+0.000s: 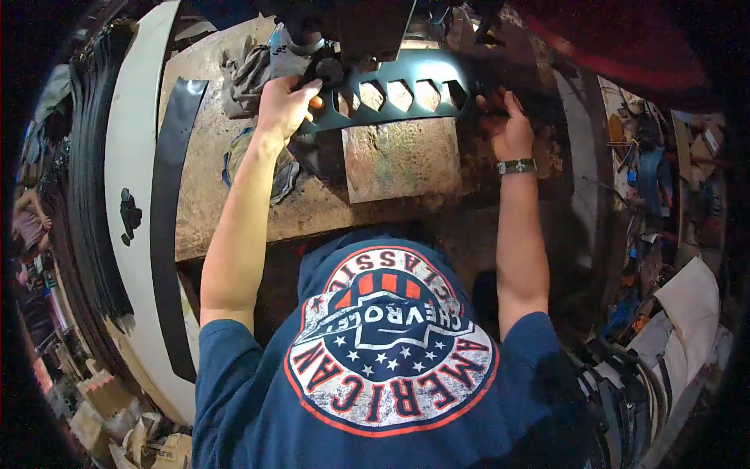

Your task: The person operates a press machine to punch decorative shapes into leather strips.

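Note:
A dark strip [375,114] with a row of several cut-out holes stretches across the work surface, under the dark head of a machine [363,31]. Light glares off its upper middle part. My left hand [285,108] is closed on the strip's left end, thumb on top. At the right end is my right hand [512,133], its fingers curled towards the strip; shadow hides much of the contact. Below the strip lies a pale, worn square board [402,162]. Crumpled grey cloth [248,78] sits beside my left hand.
A long black strip [173,219] and a white panel [137,227] stand along the left of the worktable [234,223]. Many dark strips [98,172] hang further left. Offcuts [664,336] pile up at the lower right. Another person's arm [31,223] shows at the far left.

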`<action>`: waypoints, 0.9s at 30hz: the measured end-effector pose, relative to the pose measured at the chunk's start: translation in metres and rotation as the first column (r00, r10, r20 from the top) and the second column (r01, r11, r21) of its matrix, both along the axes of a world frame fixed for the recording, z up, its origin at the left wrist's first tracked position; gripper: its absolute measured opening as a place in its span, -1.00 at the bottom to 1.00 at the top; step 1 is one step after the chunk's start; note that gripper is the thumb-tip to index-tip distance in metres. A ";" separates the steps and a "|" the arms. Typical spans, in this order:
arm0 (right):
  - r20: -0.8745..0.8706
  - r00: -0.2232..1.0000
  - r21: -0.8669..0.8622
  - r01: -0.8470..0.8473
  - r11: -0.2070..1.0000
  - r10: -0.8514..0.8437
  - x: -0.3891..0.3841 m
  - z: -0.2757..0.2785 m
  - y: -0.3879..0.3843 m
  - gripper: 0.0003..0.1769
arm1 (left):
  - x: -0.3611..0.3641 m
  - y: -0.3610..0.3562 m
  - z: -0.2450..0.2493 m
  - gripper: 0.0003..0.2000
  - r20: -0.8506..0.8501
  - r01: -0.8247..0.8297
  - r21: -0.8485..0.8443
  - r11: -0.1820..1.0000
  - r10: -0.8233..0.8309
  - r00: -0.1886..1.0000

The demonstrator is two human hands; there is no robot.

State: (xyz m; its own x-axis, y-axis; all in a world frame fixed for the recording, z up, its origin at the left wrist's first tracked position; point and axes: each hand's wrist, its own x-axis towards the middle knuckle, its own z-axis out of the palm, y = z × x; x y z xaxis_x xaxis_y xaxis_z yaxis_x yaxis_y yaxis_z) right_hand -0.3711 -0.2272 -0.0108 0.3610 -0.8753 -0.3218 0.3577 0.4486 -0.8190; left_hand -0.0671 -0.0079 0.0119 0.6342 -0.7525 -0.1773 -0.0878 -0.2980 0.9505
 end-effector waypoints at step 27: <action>-0.054 0.996 -0.043 -0.077 0.996 0.075 -0.005 -0.018 -0.023 -0.69 | 0.010 -0.010 -0.008 -0.74 -0.030 0.033 0.022 0.999 -0.033 0.999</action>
State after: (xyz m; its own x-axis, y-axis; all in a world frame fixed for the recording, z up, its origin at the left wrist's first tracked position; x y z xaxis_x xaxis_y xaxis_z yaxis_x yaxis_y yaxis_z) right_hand -0.3759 -0.2503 -0.0286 0.4104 -0.8602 -0.3028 0.2798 0.4348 -0.8560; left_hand -0.0570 -0.0181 0.0036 0.6034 -0.7686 -0.2123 -0.0701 -0.3163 0.9461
